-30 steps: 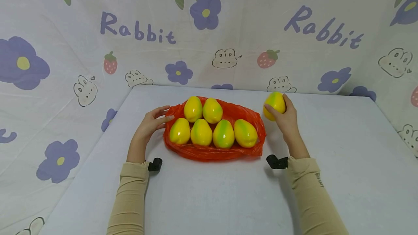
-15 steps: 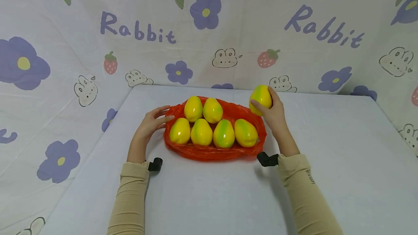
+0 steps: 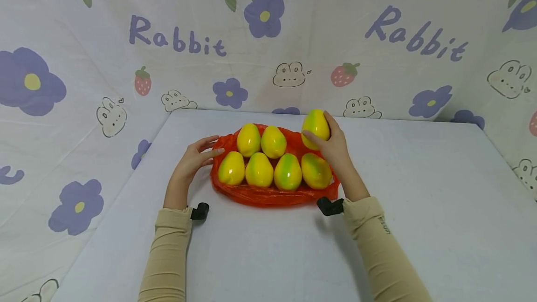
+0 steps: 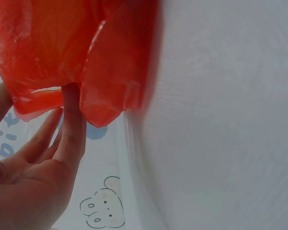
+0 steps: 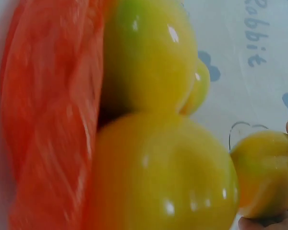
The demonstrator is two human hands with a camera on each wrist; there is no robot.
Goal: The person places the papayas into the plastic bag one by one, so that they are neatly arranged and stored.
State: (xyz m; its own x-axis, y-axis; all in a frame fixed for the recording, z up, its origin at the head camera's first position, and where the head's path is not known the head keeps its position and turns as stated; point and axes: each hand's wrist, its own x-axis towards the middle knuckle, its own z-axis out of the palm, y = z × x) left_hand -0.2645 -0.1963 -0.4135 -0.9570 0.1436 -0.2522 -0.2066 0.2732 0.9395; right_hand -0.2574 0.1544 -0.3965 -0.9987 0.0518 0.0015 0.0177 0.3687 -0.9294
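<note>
A red plastic bag point(image 3: 268, 197) lies spread with its mouth up. Several glossy yellow-green, egg-shaped fruits point(image 3: 259, 170) sit in it, in a front row and a back pair. My right hand point(image 3: 337, 148) grips one more such fruit point(image 3: 316, 128) between thumb and fingers, over the bag's back right part; the right wrist view shows this fruit point(image 5: 264, 175) at its right edge. At the bag's left end, my left hand point(image 3: 190, 157) touches the rim with extended, spread fingers. In the left wrist view fingers point(image 4: 72, 127) reach against the red plastic point(image 4: 113, 72), which hides their tips.
The bag rests on a white-covered table point(image 3: 268, 255). Behind the table hangs a cloth point(image 3: 293, 45) printed with flowers, rabbits and lettering. Each wrist carries a small black camera mount point(image 3: 199, 211).
My right hand has carried its fruit leftward from beyond the bag's right end to over the bag, rising a little first. My left hand and the bagged fruits have stayed put.
</note>
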